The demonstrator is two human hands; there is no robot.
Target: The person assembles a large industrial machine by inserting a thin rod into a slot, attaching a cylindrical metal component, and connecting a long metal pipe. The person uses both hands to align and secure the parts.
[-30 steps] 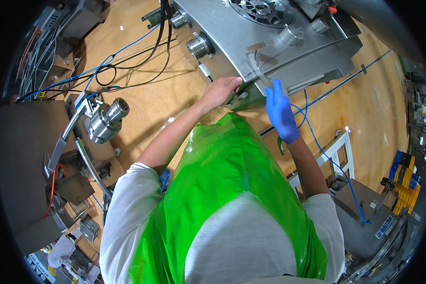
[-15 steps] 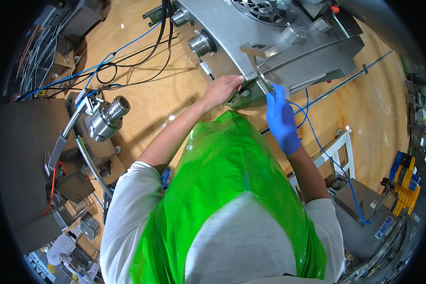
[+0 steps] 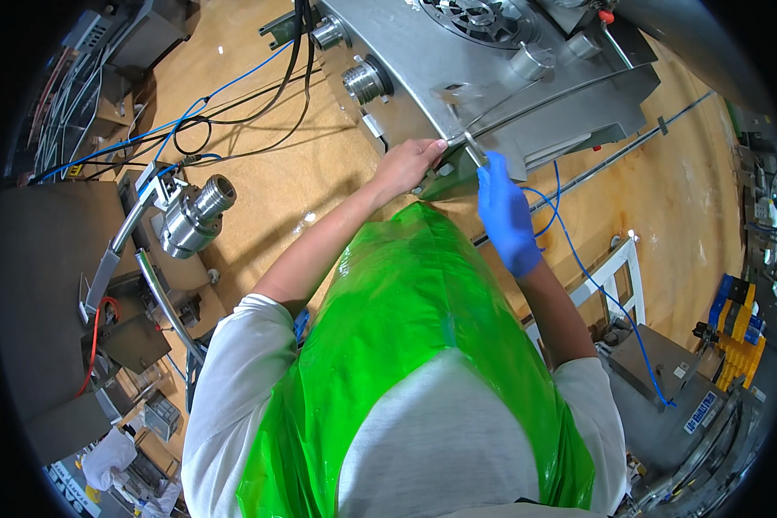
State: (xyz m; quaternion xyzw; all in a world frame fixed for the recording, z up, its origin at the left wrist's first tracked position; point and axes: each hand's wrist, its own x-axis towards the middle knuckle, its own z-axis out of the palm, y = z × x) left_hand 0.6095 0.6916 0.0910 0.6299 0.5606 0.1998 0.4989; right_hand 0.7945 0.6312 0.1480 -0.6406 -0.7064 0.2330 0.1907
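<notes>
My bare left hand [image 3: 406,166] is at the near corner of a grey metal machine [image 3: 397,34], thumb and fingers pressed together at its edge. What they pinch, if anything, is too small to make out. My right hand [image 3: 507,211], in a blue glove, is closed around the near end of a slim metal tool [image 3: 473,148]. The tool points away from me over the machine's corner. Its far end is blurred, so its kind cannot be told. A threaded steel fitting [image 3: 367,79] sticks out of the machine's left side.
A round fan-like grille [image 3: 479,19] sits on top of the machine. Black and blue cables [image 3: 190,129] cross the tan floor on the left. Nearby, a threaded metal part [image 3: 197,216] is mounted on a metal arm. A white frame [image 3: 626,281] lies at right beside a blue hose [image 3: 609,293].
The tool in my right hand has swung, and its far end is now blurred. My right hand has shifted slightly left. My left hand stays almost where it was at the machine's corner.
</notes>
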